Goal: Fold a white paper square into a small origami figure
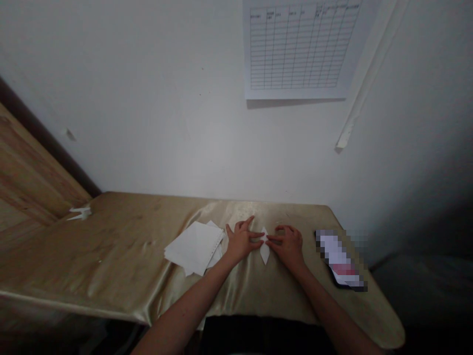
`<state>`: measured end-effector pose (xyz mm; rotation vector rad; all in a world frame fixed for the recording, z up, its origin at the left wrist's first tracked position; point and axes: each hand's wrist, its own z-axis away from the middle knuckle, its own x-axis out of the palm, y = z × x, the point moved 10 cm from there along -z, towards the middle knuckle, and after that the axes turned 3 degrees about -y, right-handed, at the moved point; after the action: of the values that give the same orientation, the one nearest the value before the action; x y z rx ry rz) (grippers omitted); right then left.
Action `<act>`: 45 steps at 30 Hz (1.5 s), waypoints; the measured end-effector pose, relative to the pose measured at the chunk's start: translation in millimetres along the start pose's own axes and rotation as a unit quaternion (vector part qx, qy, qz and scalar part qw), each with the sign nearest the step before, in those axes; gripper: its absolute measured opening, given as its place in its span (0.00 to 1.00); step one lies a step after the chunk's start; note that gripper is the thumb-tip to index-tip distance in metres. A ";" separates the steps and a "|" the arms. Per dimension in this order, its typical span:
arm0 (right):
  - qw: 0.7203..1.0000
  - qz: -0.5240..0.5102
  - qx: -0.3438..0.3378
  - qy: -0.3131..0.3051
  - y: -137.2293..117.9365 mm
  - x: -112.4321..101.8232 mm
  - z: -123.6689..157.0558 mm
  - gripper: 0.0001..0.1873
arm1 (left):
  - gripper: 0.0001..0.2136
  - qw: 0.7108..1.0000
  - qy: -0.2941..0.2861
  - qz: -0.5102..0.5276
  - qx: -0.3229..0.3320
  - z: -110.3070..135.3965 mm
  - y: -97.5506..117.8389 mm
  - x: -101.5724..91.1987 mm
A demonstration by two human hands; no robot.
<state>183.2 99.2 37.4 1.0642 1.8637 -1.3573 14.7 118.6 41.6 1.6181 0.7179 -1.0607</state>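
Note:
A small piece of white folded paper, long and pointed at both ends like a diamond, lies on the gold cloth in front of me. My left hand comes in from its left, thumb and index finger at its left edge, with the other fingers spread away. From the opposite side, my right hand has its thumb and index finger on the paper's right edge, its other fingers loosely curled. The fingertips cover the paper's middle. Just left of my left hand is a stack of white paper sheets, some with perforated edges.
A phone with its screen lit, partly pixelated, lies at the right of the cloth-covered table. A white folded paper piece sits at the far left. A printed table sheet hangs on the wall behind.

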 end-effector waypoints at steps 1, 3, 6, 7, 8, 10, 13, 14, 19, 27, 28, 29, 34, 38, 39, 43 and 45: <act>1.000 0.001 -0.001 0.001 0.1 0.0 0.1 0.09 | 0.15 1.000 -0.003 -0.003 -0.003 -0.8 -0.8 -0.2; 1.000 0.005 -0.003 -0.002 -0.4 0.3 0.6 0.10 | 0.17 1.000 -0.003 -0.011 -0.003 -2.2 -1.1 -1.2; 1.000 0.022 -0.001 -0.015 -1.9 1.7 1.6 0.10 | 0.19 1.000 0.003 -0.027 0.007 -3.6 -0.1 -2.6; 0.999 0.029 -0.001 -0.020 -2.7 2.4 1.9 0.11 | 0.19 0.999 0.005 -0.032 0.012 -3.7 0.6 -2.6; 0.999 0.036 -0.001 -0.025 -3.4 3.0 2.1 0.12 | 0.20 0.999 0.007 -0.036 0.016 -3.7 1.3 -2.5; 0.998 0.052 0.001 -0.037 -4.7 5.2 2.1 0.14 | 0.21 0.999 0.009 -0.042 0.024 -3.5 2.5 -1.9; 0.995 0.080 0.007 -0.061 -5.2 10.6 1.9 0.17 | 0.21 0.999 0.006 -0.045 0.024 -3.2 2.2 -0.3; 0.994 0.088 0.008 -0.067 -5.2 12.2 1.8 0.18 | 0.22 0.999 0.003 -0.046 0.021 -3.3 1.4 0.3; 0.992 0.104 0.002 -0.069 -6.2 15.3 1.6 0.22 | 0.23 0.998 -0.008 -0.051 0.022 -5.3 -2.0 4.2; 0.991 0.106 0.010 -0.082 -5.7 18.4 2.4 0.25 | 0.23 0.997 0.001 -0.062 0.038 -6.2 -2.2 6.8; 0.991 0.107 0.009 -0.079 -6.3 17.6 2.7 0.25 | 0.23 0.997 0.001 -0.062 0.038 -6.1 -1.9 6.7; 0.992 0.106 0.008 -0.074 -6.7 16.4 3.0 0.25 | 0.23 0.997 0.001 -0.062 0.037 -6.2 -1.9 6.6; 0.996 0.072 0.014 -0.048 -1.7 9.7 3.3 0.23 | 0.23 0.998 0.004 -0.050 0.023 -7.8 -5.0 5.2; 0.999 0.033 0.007 -0.036 2.7 5.4 1.0 0.16 | 0.18 0.999 0.005 -0.044 0.021 -9.4 -7.5 3.6; 0.999 0.026 0.008 -0.034 4.0 4.6 0.3 0.14 | 0.19 0.999 0.006 -0.047 0.021 -9.8 -7.7 3.0; 0.999 0.017 0.002 -0.035 5.2 5.7 -1.5 0.11 | 0.31 0.997 0.012 -0.070 0.029 -11.0 -5.9 0.7; 0.999 0.024 -0.004 -0.032 4.3 6.1 -1.7 0.12 | 0.29 0.996 0.008 -0.077 0.047 -10.8 -2.2 1.7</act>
<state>183.8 103.0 30.8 1.0430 1.7851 -1.3412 16.6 129.5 40.0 1.6731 0.8250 -1.2088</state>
